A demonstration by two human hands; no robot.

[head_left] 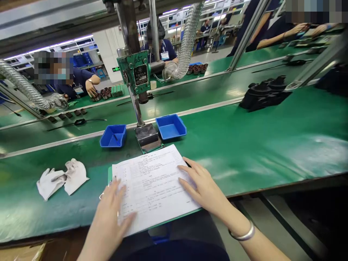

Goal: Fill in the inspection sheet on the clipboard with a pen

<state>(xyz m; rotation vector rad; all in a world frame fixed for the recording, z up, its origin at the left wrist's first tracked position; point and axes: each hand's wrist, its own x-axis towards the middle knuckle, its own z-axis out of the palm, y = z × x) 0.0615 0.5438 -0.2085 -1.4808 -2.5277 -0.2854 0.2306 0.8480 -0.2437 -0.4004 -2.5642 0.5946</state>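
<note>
Printed sheets of paper [152,192] lie on a green clipboard [110,175] that reaches over the front edge of the bench. My left hand [111,204], a little blurred, rests at the left side of the sheets with its fingers spread. On the opposite side my right hand [199,183] lies over the right edge of the paper, fingers apart. Neither hand is wrapped round anything. Just behind the clipboard stands the base [148,136] of a green bench press [134,72].
White gloves [63,179] lie to the left. Blue trays, one left [112,137] and one right [171,127], flank the press base. A black fixture [265,94] stands at right. Co-workers sit across the bench, one hand [91,87] among dark parts [105,93]. Ducts [187,40] hang above.
</note>
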